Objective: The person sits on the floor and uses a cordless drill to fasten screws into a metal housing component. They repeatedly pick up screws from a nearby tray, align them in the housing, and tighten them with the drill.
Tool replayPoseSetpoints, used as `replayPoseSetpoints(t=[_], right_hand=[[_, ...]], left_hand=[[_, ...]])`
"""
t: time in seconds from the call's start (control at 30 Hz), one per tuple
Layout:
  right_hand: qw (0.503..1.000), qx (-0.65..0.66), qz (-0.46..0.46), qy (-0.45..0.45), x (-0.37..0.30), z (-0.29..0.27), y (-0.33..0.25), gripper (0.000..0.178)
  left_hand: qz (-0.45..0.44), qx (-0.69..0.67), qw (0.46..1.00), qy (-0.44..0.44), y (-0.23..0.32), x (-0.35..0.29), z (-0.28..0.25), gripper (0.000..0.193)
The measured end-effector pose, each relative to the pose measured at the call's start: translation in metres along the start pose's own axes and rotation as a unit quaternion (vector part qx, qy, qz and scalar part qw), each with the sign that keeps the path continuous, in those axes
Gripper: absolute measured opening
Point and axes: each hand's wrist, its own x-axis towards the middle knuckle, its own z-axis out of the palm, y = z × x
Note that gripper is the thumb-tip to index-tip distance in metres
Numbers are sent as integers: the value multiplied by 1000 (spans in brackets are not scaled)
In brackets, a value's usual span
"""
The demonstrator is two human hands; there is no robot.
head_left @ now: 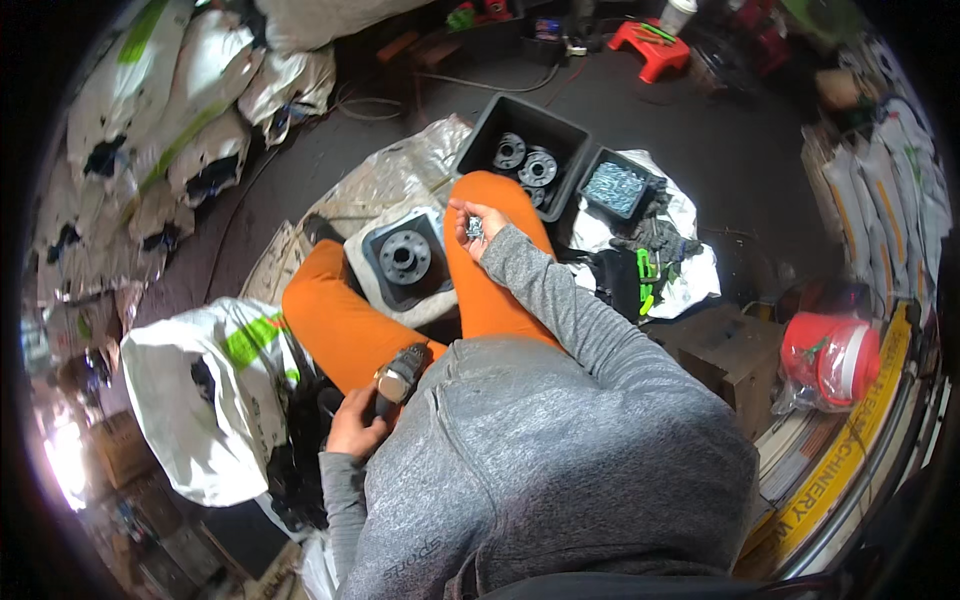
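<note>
On my lap lies a dark tool [409, 368] with a pale, rounded end, its exact kind unclear. My left hand [358, 426] has its fingers closed round the tool's lower part. Over my right thigh, my right hand [478, 224] is turned partly palm up, fingers curled round small shiny metal pieces [474, 228] that look like screws. Between my knees, a round grey metal flange [405, 257] with a centre hole and smaller holes round it lies in a dark square recess of a pale stand [436, 303].
Beyond my right knee stands a black crate [572, 145] holding several similar flanges. Next to it is a smaller black bin [614, 184] of screws. White sacks [205, 400] crowd the left. A red stool [655, 55] stands far off; a red-and-white jug [830, 360] is at right.
</note>
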Motion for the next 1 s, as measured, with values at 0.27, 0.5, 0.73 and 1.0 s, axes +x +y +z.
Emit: replayPoseSetpoints(t=[0.27, 0.5, 0.73, 1.0], right_hand=[[986, 77, 143, -31, -9, 17, 47, 27], [981, 80, 127, -125, -4, -1, 53, 29], [986, 80, 127, -67, 3, 6, 66, 23], [978, 73, 173, -88, -14, 17, 55, 25]], left_hand=[[-53, 104, 983, 142, 8, 17, 43, 67], [13, -140, 967, 212, 8, -2, 3, 68], [1, -409, 908, 93, 29, -3, -51, 74], [131, -118, 974, 140, 54, 32, -42, 91]])
